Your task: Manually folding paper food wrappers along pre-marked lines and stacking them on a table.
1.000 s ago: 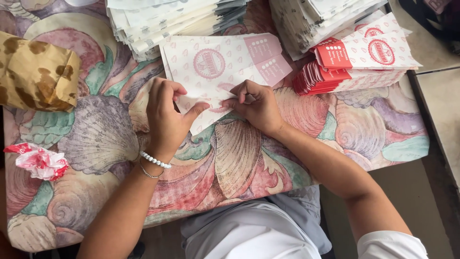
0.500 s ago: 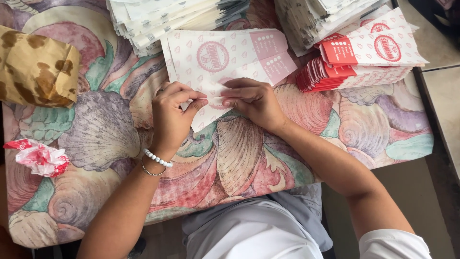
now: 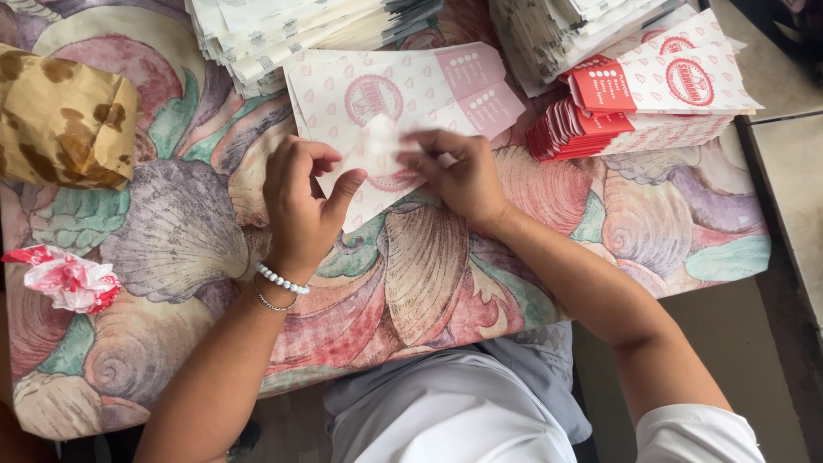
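My left hand (image 3: 300, 206) and my right hand (image 3: 459, 171) both rest on a flat pink-and-white printed paper bag (image 3: 394, 94) lying on the shell-patterned tablecloth (image 3: 429, 274). Between the two hands a small white paper flap (image 3: 377, 146) is lifted off the bag, pinched by the fingertips of both hands. The right hand is blurred. A bead bracelet and a thin chain circle my left wrist.
Stacks of white paper bags (image 3: 283, 34) lie at the back, with more at the back right (image 3: 566, 34). A pile of red-and-white printed bags (image 3: 651, 103) sits right. A greasy brown paper bag (image 3: 60, 120) and a crumpled red-white wrapper (image 3: 69, 279) lie left.
The view has shifted slightly. My hands moved a little apart and a white flap of the bag has come up between them; the right hand is in motion.
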